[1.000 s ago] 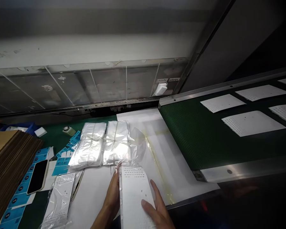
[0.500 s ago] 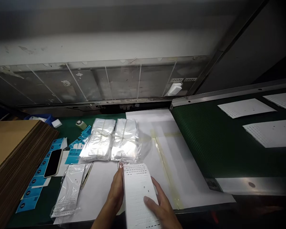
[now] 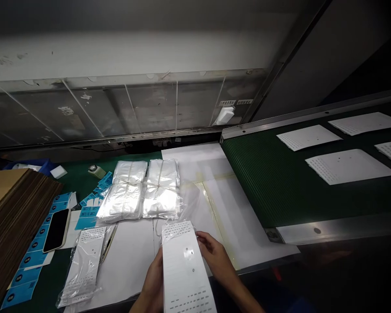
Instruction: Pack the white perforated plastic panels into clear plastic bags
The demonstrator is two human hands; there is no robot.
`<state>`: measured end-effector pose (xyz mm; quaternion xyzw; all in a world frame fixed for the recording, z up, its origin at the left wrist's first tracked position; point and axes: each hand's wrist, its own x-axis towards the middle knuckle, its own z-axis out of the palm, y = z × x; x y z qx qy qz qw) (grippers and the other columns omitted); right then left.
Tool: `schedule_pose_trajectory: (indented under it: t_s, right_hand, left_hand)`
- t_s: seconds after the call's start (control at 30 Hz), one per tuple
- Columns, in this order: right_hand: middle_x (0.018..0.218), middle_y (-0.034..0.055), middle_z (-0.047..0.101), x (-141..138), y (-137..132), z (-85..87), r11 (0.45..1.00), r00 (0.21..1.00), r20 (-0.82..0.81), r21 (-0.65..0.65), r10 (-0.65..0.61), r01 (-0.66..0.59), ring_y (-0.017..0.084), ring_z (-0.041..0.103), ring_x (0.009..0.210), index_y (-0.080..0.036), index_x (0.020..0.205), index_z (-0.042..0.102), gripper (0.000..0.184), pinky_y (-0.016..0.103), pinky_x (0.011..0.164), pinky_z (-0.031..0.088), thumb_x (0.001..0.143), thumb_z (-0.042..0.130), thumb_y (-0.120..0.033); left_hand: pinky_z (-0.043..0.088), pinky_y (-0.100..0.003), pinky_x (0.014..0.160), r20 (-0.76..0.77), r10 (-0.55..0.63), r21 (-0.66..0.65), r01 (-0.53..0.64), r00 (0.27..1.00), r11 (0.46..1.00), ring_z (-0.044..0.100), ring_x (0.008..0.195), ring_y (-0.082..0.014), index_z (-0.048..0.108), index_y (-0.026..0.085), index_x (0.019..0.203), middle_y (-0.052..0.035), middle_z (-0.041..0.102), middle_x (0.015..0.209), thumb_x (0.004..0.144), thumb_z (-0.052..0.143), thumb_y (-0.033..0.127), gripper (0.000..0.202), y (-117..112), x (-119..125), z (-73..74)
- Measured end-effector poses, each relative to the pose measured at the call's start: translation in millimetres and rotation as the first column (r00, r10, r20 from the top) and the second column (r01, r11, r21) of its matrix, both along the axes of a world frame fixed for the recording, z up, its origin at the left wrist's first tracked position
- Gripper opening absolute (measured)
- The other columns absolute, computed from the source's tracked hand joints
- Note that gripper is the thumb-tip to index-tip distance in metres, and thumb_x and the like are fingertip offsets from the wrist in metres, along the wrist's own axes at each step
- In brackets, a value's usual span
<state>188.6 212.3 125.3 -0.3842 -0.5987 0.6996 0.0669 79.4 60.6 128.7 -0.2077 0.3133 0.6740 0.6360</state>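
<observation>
A stack of white slotted sheets (image 3: 182, 269) is held upright-tilted before me, low in the view. Glossy clear plastic (image 3: 171, 231) shows over its top end. My left hand (image 3: 153, 280) is closed round the stack's left side, its fingers partly hidden behind. At the upper right edge my right hand (image 3: 211, 252) has its fingers curled together, seemingly pinching the plastic; exactly what lies between the fingertips is hidden. Just beyond are two tied bundles of clear plastic bags (image 3: 124, 191). On the left, a bagged set of slotted sheets (image 3: 84, 265) lies beside a pen (image 3: 109, 243).
To the right runs a green conveyor belt (image 3: 254, 174) with several white slotted sheets (image 3: 348, 167). Brown cardboard (image 3: 16, 217) is piled at left, near blue labels (image 3: 35, 245) and a phone (image 3: 56, 230). White paper (image 3: 133, 252) covers the table; a small bottle (image 3: 97, 171) stands behind.
My right hand has left the stack's face and moved up to its upper right edge. The view has turned right, and more sheets show on the belt.
</observation>
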Motion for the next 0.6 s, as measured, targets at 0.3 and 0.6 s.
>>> schedule_pose_trajectory:
  t_s: [0.3,0.6]
  right_hand:
    - [0.072,-0.0028,0.048,16,-20,-0.3,0.989,0.991,0.029,0.065,0.132,-0.133,0.014,0.045,0.067,-0.022,0.076,0.05,0.029,0.026,0.062,0.038,0.092,0.04,-0.044]
    - [0.079,0.002,0.045,12,-49,48.9,0.969,0.959,-0.149,0.075,0.243,-0.234,0.018,0.046,0.07,-0.024,0.072,0.05,0.03,0.029,0.067,0.039,0.089,0.042,-0.047]
  left_hand:
    - [0.042,-0.04,0.092,-0.43,-0.04,-0.197,-0.05,0.902,0.979,0.058,0.107,-0.0312,0.058,0.016,0.121,-0.0104,0.067,0.113,0.082,0.057,0.042,0.047,-9,1,-1.9]
    - [0.046,-0.032,0.063,-0.73,-0.405,-0.53,-0.082,0.55,0.844,0.059,0.057,-0.0204,0.036,0.021,0.141,-0.0005,0.065,0.061,0.087,0.042,0.052,0.062,-72,-21,52.8]
